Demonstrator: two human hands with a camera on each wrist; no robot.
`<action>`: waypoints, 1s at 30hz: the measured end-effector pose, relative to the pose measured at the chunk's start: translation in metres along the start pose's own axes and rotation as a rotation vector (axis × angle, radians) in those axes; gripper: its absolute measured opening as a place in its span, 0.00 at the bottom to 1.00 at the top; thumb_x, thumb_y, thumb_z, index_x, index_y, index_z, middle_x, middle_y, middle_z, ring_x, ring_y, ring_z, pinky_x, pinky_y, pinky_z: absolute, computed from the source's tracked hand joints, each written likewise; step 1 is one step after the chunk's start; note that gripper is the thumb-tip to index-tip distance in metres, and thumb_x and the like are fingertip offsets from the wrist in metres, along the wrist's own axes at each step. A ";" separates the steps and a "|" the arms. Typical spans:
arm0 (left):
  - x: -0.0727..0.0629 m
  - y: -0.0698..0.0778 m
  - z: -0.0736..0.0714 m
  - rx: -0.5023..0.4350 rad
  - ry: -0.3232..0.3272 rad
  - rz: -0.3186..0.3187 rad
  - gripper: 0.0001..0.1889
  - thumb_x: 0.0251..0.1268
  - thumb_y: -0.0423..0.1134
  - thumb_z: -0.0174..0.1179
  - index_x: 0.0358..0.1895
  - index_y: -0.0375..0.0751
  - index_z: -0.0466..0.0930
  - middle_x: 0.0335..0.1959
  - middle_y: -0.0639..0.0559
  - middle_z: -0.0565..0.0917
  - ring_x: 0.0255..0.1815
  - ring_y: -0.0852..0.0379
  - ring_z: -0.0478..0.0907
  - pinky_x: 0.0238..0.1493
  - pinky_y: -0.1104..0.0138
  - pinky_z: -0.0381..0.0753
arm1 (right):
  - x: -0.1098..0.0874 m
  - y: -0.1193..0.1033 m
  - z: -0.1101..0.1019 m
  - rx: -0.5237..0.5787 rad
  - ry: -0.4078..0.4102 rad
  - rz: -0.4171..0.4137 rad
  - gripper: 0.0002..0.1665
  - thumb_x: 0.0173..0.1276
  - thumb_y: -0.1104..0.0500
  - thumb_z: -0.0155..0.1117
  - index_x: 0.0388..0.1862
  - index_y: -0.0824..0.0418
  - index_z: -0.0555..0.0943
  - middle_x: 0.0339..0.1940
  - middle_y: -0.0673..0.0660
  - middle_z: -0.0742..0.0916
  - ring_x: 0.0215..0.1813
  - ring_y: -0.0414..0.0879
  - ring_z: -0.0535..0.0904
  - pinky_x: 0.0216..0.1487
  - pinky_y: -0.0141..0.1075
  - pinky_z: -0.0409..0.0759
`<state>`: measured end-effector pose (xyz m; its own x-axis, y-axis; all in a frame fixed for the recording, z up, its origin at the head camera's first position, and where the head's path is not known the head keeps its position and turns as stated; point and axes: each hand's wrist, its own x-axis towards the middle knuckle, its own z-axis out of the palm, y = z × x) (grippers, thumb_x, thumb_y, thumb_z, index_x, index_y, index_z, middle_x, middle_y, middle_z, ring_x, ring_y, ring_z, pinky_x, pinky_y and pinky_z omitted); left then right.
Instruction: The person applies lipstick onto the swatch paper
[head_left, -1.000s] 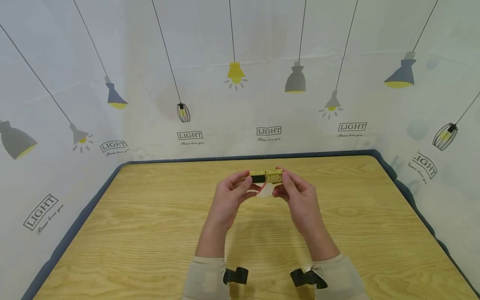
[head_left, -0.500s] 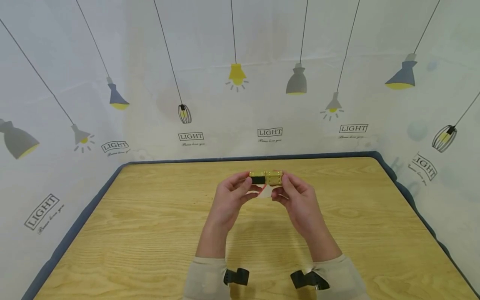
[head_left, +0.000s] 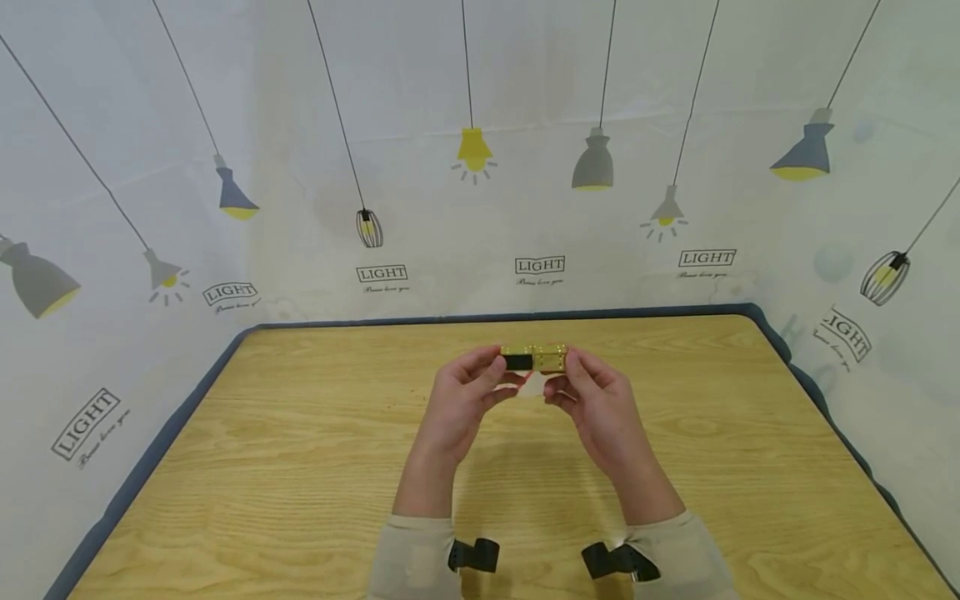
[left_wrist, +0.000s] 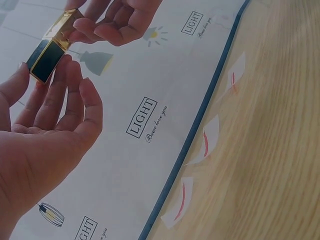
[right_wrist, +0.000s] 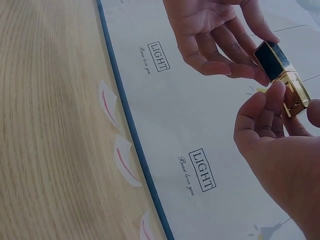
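A lipstick tube (head_left: 533, 359), black at one end and shiny gold at the other, is held level above the table between both hands. My left hand (head_left: 457, 404) pinches the black end between thumb and fingers, as the left wrist view also shows with the tube (left_wrist: 51, 46) raised. On the gold end, my right hand (head_left: 603, 400) has its thumb and fingertips; its other fingers curl beneath. In the right wrist view the tube (right_wrist: 282, 77) spans the space between the two hands. The tube looks closed, with no lipstick bullet showing.
White paper pieces (left_wrist: 205, 142) with red strokes lie along the far edge of the wooden table (head_left: 300, 467). One paper piece (head_left: 533, 385) shows behind the hands. A dark blue border (head_left: 360, 321) runs around the table, below a lamp-patterned backdrop (head_left: 420, 125).
In the head view the lipstick tube sits very slightly lower than a second ago. Both hands keep the same hold on it.
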<state>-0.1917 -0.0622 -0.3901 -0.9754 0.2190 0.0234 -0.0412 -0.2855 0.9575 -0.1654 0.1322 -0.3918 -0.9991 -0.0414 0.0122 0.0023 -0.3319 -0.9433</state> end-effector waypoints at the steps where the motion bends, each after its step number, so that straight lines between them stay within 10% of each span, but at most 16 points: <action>1: 0.000 0.000 0.000 0.001 -0.003 0.000 0.19 0.84 0.34 0.55 0.69 0.27 0.76 0.49 0.55 0.89 0.46 0.60 0.89 0.54 0.65 0.89 | 0.000 0.000 -0.001 0.014 -0.005 0.005 0.24 0.88 0.50 0.51 0.69 0.63 0.79 0.41 0.48 0.87 0.40 0.40 0.84 0.51 0.33 0.87; 30: 0.000 -0.004 -0.002 -0.080 -0.085 -0.069 0.16 0.83 0.38 0.58 0.63 0.33 0.81 0.51 0.54 0.87 0.50 0.58 0.88 0.58 0.60 0.88 | -0.002 0.000 -0.008 0.137 -0.165 0.053 0.19 0.85 0.44 0.51 0.53 0.48 0.87 0.46 0.48 0.86 0.44 0.39 0.84 0.54 0.32 0.86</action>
<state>-0.1917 -0.0632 -0.3945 -0.9479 0.3184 -0.0140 -0.1278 -0.3396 0.9318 -0.1635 0.1402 -0.3942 -0.9768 -0.2122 0.0288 0.0715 -0.4498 -0.8903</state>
